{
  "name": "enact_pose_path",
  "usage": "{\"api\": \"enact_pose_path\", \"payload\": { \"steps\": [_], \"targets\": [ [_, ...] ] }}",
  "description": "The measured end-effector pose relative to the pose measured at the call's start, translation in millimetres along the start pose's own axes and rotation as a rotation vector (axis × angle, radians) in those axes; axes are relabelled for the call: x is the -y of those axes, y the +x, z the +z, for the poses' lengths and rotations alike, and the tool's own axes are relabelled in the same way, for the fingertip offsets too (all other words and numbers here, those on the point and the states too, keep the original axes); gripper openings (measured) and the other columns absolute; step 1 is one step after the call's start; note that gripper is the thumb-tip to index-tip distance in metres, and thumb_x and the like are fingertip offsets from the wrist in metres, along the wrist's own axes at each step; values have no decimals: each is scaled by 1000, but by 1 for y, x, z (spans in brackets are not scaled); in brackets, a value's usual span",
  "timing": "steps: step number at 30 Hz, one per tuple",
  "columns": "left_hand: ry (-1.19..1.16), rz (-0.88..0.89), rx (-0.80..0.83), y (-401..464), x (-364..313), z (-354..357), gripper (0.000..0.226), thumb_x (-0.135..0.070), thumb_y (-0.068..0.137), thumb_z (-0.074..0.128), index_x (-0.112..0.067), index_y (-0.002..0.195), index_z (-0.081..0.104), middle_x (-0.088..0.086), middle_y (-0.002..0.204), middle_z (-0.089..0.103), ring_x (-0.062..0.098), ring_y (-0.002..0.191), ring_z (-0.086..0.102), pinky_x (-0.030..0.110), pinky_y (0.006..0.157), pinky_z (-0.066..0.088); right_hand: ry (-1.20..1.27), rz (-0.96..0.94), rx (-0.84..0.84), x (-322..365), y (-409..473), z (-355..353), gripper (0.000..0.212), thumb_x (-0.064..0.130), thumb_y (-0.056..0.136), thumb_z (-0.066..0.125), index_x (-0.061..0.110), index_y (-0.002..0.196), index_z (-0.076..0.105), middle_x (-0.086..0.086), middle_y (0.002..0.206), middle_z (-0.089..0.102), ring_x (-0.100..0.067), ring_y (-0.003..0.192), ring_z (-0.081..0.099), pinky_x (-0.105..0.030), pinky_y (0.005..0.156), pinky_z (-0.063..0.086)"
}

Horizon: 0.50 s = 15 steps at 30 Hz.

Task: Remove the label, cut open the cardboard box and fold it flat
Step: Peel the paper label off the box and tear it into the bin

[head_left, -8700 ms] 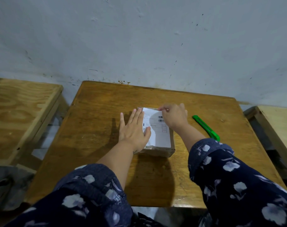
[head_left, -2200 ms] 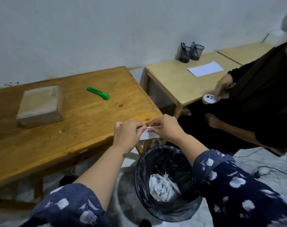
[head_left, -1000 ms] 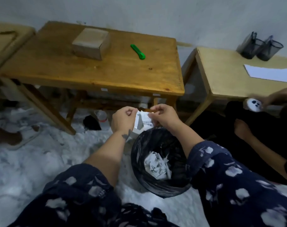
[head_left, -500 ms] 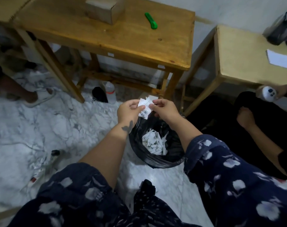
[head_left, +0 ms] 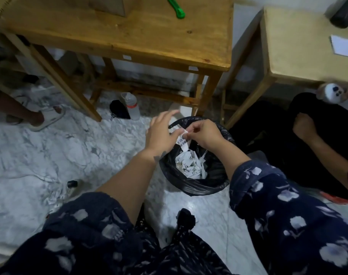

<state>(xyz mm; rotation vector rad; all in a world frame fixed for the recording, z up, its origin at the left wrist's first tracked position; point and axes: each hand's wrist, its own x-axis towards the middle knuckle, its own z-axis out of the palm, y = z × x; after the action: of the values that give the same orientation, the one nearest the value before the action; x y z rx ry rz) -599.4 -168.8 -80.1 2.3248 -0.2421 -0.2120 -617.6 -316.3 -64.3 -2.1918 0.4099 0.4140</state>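
Observation:
Over a black-lined bin (head_left: 197, 185) my right hand (head_left: 204, 133) pinches the torn white label (head_left: 182, 141), whose barcode strip hangs over the bin mouth. Fingers spread, my left hand (head_left: 160, 133) rests only its thumb against the strip's left edge. Torn white label scraps (head_left: 189, 165) lie in the bin. The cardboard box (head_left: 109, 4) stands on the brown wooden table (head_left: 149, 40), cut off by the top edge of the frame. A green cutter (head_left: 177, 7) lies to the right of the box.
A lighter table (head_left: 296, 46) with a white sheet (head_left: 343, 46) stands at right. A person in dark clothes (head_left: 317, 139) sits there holding a small white round object (head_left: 330, 93). A bottle (head_left: 132, 106) and black pouch (head_left: 118, 112) lie under the brown table. A sandalled foot (head_left: 40, 118) is at left.
I peeled the label off the box, carried it to the bin and tore it. Since half a second ago my left hand has opened its fingers, and more scraps lie in the bin.

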Motion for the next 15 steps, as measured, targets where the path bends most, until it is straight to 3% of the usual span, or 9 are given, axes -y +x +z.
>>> {"api": "enact_pose_path", "payload": {
  "steps": [3, 5, 9, 12, 15],
  "targets": [
    [288, 196, 145, 11, -4, -8, 19, -45, 89, 57, -37, 103, 67, -10, 107, 65, 14, 112, 49, 39, 96, 29, -166, -77, 16, 1, 2, -5, 24, 31, 72, 79, 32, 53, 64, 13, 63, 66, -12, 75, 60, -49, 93, 45],
    [414, 265, 176, 17, -7, -8, 21, -48, 90, 53, -34, 93, 68, -9, 96, 67, 14, 104, 52, 37, 92, 29, -214, -109, 9, 0, 2, -9, 26, 33, 73, 78, 34, 52, 62, 14, 62, 65, -12, 77, 61, -49, 92, 45],
    [462, 330, 161, 21, -11, -4, 25, -45, 93, 49, -27, 94, 66, -7, 98, 68, 18, 101, 53, 38, 87, 34, -178, -125, -19, -4, 2, -17, 16, 33, 73, 79, 25, 63, 69, 11, 65, 65, -6, 67, 57, -30, 72, 45],
    [387, 272, 53, 17, -14, 4, 22, -42, 95, 47, -28, 87, 62, -8, 91, 65, 19, 96, 52, 37, 81, 31, -173, -133, -77, -5, 4, -19, 17, 30, 75, 76, 25, 61, 68, 11, 63, 63, -5, 63, 54, -24, 64, 39],
    [201, 2, 48, 14, -24, 19, 27, -36, 96, 45, -29, 71, 51, -11, 79, 58, 19, 91, 50, 35, 81, 25, -189, -130, -160, -8, 3, -13, 21, 23, 79, 71, 24, 61, 60, 8, 62, 59, -13, 67, 55, -27, 70, 41]
  ]
}}
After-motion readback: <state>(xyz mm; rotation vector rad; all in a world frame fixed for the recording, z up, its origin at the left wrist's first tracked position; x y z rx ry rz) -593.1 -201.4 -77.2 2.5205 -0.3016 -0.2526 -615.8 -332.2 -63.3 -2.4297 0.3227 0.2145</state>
